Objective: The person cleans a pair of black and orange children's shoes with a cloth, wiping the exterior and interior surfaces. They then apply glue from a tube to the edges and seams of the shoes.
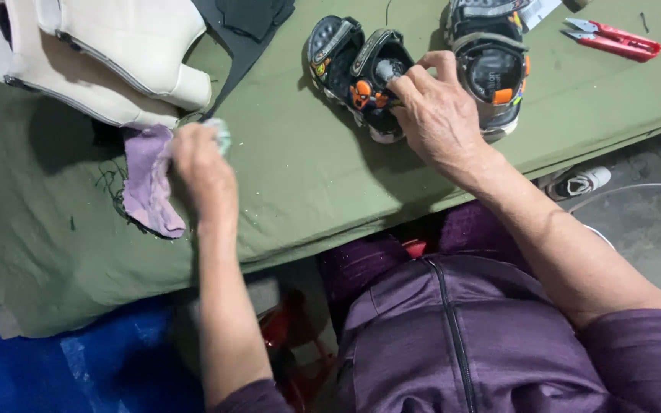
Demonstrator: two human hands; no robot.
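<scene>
On worktop (300,176):
left hand (202,164): fingers closed on purple cloth (147,183)
right hand (434,115): fingers pinching black sandal (361,76)

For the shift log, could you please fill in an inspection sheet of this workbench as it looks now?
Surface: green cloth-covered table, creased, with specks and loose dark threads near the left side.
Job's things: black-and-orange child's sandal lying open; its mate beside it; lilac rag.
Clutter: white padded shoe uppers, black fabric piece, red thread snips.
Hands: left hand rests at the rag, closed on something pale; right hand has its fingers in the open sandal.
Cables: white cord on the floor.
Surroundings: grey floor, a white shoe under the table edge, blue sheet.
</scene>
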